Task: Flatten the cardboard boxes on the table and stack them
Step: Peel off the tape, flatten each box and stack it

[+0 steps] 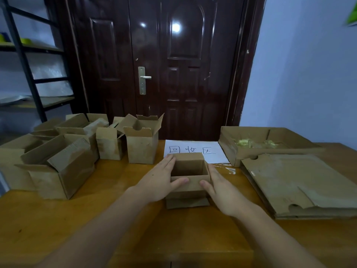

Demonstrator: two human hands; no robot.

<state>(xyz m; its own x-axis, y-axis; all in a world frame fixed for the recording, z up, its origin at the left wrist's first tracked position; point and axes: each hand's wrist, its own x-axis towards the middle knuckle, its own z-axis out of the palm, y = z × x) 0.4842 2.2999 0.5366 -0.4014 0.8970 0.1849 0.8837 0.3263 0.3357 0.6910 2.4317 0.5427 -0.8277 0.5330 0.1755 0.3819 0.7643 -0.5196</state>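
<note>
I have a small open box [189, 175] between my two hands, near the middle of the bench [77, 219], just in front of the white paper sign [195, 150]. My left hand [160, 180] lies flat against its left wall, fingers straight, thumb across the near wall; my right hand [220, 188] does the same on the right side, thumb touching the near wall too. Neither hand is curled round anything, they only press. A loose flap shows under the box at its near edge. I judge this to be the flattening step for this one box: it stands square with its top open and nothing inside that I can see. The next move, I think, calls for pushing opposite corners so the walls fold sideways, then pressing it flat

To my right lies the stack of flattened boxes [295, 180], where this one should go. Behind that stack sits a shallow tray box [231, 149] with some yellowish stuff in it; I cannot tell what. To my left a cluster of upright boxes [141, 146] waits, flaps up; one far back seems to hold pale packing, the rest look empty as far as I can see in
</note>
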